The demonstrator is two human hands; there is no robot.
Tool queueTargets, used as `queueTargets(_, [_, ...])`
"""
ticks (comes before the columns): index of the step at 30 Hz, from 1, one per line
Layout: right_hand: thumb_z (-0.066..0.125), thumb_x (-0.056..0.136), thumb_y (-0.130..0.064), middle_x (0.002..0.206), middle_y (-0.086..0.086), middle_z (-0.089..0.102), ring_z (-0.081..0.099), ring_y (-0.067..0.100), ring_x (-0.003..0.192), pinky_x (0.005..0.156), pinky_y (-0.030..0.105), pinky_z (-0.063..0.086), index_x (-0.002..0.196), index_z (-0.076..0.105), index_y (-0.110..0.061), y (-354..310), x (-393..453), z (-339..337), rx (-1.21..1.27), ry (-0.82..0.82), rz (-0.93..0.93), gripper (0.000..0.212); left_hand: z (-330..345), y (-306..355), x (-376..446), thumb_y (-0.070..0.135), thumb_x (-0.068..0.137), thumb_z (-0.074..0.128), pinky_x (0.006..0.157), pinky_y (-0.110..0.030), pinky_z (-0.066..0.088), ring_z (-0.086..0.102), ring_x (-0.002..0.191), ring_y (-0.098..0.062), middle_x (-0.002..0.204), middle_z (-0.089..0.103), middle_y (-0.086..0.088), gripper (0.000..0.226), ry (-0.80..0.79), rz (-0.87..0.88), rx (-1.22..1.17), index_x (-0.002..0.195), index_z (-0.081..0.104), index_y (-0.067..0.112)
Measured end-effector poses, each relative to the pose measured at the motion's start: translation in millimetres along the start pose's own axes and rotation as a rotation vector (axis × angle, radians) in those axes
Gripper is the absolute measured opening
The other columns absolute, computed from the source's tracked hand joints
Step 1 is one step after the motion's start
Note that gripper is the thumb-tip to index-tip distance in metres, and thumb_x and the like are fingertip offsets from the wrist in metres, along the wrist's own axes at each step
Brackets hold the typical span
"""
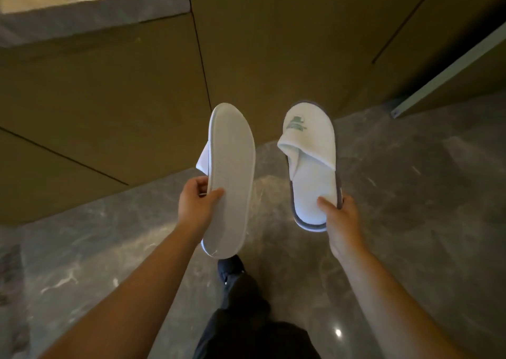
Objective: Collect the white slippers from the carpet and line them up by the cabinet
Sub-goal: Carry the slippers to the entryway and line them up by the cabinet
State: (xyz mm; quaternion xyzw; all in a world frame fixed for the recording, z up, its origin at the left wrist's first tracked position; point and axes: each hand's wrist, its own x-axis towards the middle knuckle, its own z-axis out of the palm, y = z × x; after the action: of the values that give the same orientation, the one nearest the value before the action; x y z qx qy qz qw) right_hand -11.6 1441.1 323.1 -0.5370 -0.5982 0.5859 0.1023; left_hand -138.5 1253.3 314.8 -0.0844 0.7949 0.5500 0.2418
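Two white slippers are held up in the air over a grey marble floor. My left hand [195, 202] grips the left slipper [231, 167] near its heel; its pale sole faces me and the white upper shows only at its left edge. My right hand [339, 221] pinches the heel of the right slipper [312, 161], which is upright with a green logo on its toe and a grey rim. Both toes point toward the brown cabinet [273, 44] just ahead.
The cabinet fronts [95, 107] run across the top, meeting the marble floor [410, 194] along a line just beyond the slippers. A grey stone countertop [90, 11] juts out at the upper left. My dark trouser leg and shoe [232, 274] are below the hands.
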Motion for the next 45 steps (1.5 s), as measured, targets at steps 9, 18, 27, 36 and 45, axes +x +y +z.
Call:
queueTargets(9, [0.057,0.081,-0.008,0.083,0.0,0.051,0.049,0.018,0.081,0.06,0.024,0.042,0.096,0.043,-0.01,91,163,38,-0.104,-0.094,0.026,0.021,114,-86,133,0.012,0.075,0.064,0.07,-0.035,0.046,0.058,0.079,-0.022,0.081,0.06,-0.002,0.018,0.043,-0.091,0.016,0.091,0.057,0.013])
queueTargets(18, [0.056,0.081,-0.009,0.098,0.006,0.05,0.049,0.023,0.092,0.072,0.032,0.042,0.11,0.044,-0.003,273,350,100,-0.066,-0.05,0.07,0.032,238,-276,269,0.014,0.075,0.064,0.055,-0.025,0.041,0.053,0.065,-0.009,0.072,0.056,0.008,0.013,0.074,-0.086,0.023,0.078,0.054,0.022])
queueTargets(27, [0.057,0.081,-0.006,0.114,0.025,0.056,0.054,0.033,0.098,0.08,0.038,0.043,0.113,0.048,0.006,383,486,144,0.059,0.077,0.07,0.036,304,-352,382,0.012,0.077,0.063,0.064,-0.03,0.045,0.055,0.078,-0.019,0.086,0.059,-0.004,0.019,-0.036,0.043,0.101,0.095,0.056,0.009])
queueTargets(36, [0.068,0.074,-0.015,0.12,0.024,0.054,0.051,0.034,0.11,0.095,0.04,0.042,0.118,0.045,0.009,381,500,137,-0.286,0.161,-0.041,0.056,303,-366,384,0.014,0.078,0.062,0.06,-0.022,0.044,0.056,0.074,-0.01,0.082,0.059,0.005,0.014,-0.121,0.084,0.105,0.09,0.055,0.017])
queueTargets(45, [0.073,0.064,-0.039,0.126,-0.002,0.053,0.052,0.013,0.115,0.1,0.036,0.045,0.125,0.037,-0.028,342,456,204,0.051,-0.34,-0.068,0.072,322,-351,367,0.007,0.078,0.06,0.073,-0.02,0.05,0.06,0.082,-0.012,0.09,0.063,0.004,0.023,-0.36,0.233,0.09,0.098,0.06,0.02])
